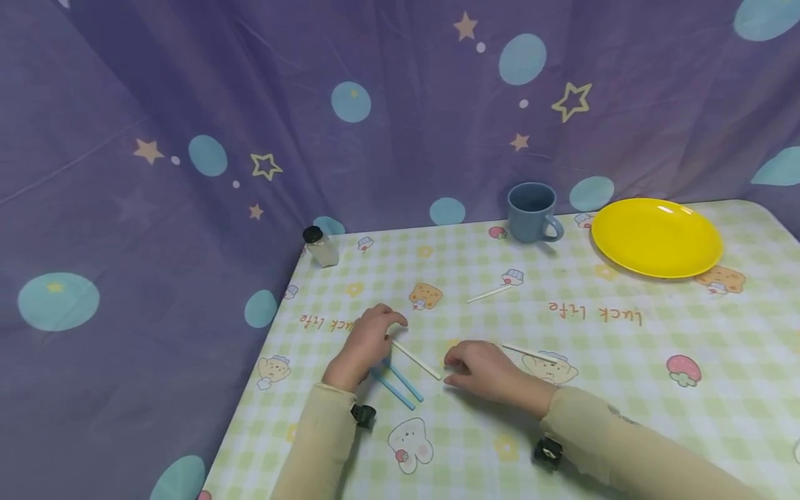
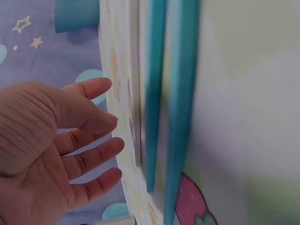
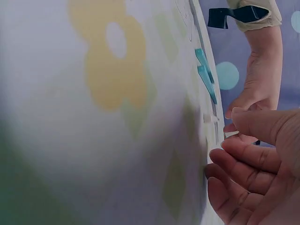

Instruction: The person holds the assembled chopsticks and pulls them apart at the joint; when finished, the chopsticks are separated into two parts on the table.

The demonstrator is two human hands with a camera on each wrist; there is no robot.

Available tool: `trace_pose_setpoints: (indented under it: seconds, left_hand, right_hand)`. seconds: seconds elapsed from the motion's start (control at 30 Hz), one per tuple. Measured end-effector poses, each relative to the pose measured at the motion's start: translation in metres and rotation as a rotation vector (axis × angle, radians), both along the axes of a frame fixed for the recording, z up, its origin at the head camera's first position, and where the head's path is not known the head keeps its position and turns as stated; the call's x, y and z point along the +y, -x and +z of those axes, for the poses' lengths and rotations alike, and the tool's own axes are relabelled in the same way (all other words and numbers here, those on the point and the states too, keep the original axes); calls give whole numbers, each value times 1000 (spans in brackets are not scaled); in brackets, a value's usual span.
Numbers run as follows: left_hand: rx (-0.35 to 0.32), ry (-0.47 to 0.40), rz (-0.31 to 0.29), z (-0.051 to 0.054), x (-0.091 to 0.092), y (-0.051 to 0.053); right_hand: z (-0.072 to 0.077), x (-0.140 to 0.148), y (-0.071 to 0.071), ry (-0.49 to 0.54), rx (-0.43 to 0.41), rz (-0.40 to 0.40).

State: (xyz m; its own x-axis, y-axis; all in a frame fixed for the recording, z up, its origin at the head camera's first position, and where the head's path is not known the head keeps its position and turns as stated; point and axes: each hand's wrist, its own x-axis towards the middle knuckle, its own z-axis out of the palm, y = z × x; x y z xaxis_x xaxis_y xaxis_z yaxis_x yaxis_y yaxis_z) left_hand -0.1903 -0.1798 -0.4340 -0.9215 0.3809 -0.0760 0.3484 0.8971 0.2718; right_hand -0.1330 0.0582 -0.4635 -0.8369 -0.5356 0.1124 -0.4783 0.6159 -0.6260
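Observation:
My left hand (image 1: 369,340) hovers over the upper end of a white stick (image 1: 416,360); its fingers are spread and loosely bent, with nothing between them in the left wrist view. Two blue sticks (image 1: 403,382) lie side by side just below, partly hidden by that hand. Near the white stick's lower end is my right hand (image 1: 484,369), fingers relaxed and thumb apart, gripping nothing visible. Another white stick (image 1: 530,353) lies beyond the right hand, and a third white stick (image 1: 489,294) is farther back.
A blue-grey mug (image 1: 531,214) and a yellow plate (image 1: 656,237) stand at the table's back. A small black-capped bottle (image 1: 321,246) is at the back left corner. The checked tablecloth (image 1: 625,417) ends against a purple curtain (image 1: 412,139).

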Motion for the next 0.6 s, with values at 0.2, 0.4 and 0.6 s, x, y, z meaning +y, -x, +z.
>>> trace_pose_setpoints:
  seconds: [0.2,0.4,0.6]
  left_hand:
    - [44,44,-8,-5,-10,-3]
    - [72,63,-3,-9,-13,-2]
    - [80,85,7,-12,-11,-1]
  right_hand:
    - [1,-15,1,-41,-3,-26]
    - [-2,-26,4,-130,-23,-88]
    - [-3,-36,3,-189,-9,-120]
